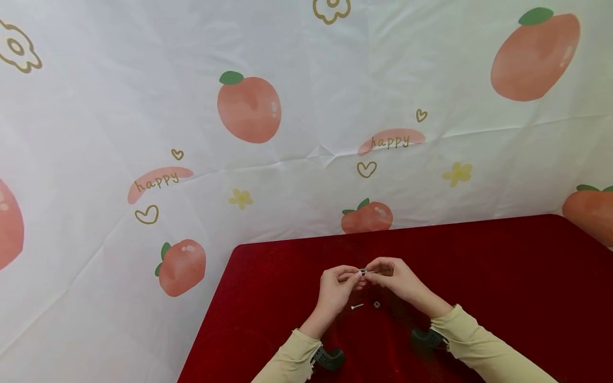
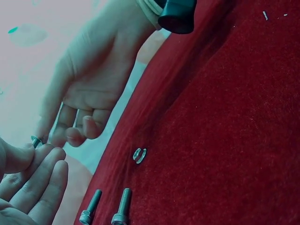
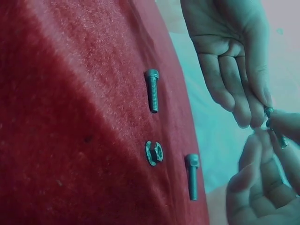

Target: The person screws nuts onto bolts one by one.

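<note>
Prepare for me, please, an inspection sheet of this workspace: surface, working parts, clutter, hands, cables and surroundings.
Surface: dark red cloth, creased in places.
Working parts: a bolt-like piece is held; the left wrist view shows two loose bolts on the cloth, with ring-like hardware near them, nut or washer unclear.
Clutter: pale specks in the left wrist view, too small to identify.
Hands: left hand and right hand both pinch the bolt-like piece.
Cables: nothing seen.
Surroundings: white backdrop printed with fruit, flowers, hearts and "happy".
</note>
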The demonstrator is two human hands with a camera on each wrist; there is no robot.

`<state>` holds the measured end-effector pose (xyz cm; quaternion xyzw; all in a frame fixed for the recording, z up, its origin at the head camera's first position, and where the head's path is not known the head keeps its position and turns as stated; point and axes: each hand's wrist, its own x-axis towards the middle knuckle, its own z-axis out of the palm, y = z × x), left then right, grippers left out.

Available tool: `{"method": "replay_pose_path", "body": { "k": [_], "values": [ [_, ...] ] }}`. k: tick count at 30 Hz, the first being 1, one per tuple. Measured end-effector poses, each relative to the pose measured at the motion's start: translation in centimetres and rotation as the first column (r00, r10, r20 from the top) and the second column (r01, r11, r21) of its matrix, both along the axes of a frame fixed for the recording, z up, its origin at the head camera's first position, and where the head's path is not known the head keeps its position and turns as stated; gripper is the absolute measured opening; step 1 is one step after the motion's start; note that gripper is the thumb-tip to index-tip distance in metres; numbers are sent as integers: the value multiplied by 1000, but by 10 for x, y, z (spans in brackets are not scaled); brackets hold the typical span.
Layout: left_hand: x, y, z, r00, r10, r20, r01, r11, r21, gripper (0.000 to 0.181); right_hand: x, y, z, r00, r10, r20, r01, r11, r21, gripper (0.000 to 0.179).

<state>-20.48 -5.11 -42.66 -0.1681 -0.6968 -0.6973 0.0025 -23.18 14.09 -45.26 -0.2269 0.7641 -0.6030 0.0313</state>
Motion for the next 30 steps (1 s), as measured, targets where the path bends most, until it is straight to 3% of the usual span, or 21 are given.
{"method": "replay_pose_path", "body": {
  "k": [3, 9, 15, 21, 24, 30],
  "values": [
    [0, 0, 0, 1000, 2, 1, -2, 1000, -3, 12, 1, 0, 1, 1000, -23, 17, 23, 1000, 17, 24],
    [0, 0, 0, 1000, 4, 16, -4, 1000, -1, 12, 3, -1, 4, 1000, 15, 6, -15, 999, -30, 22],
    [0, 0, 1, 1000, 15, 19, -15, 1000, -8, 13, 1, 0, 2, 999, -29, 20, 29, 999, 24, 24],
    [1, 0, 2, 1000, 14, 10, -14, 1000, 1, 12, 0, 0, -1, 1000, 18, -13, -18, 1000, -24, 22],
    [0, 0, 1, 1000, 12, 5, -12, 1000, -1, 12, 0, 0, -1, 1000, 1, -10, -1, 1000, -5, 20],
    [-9, 0, -13, 1000, 12, 9, -12, 1000, 11, 11, -2, 0, -2, 1000, 2, -11, -3, 1000, -22, 23]
  ]
}}
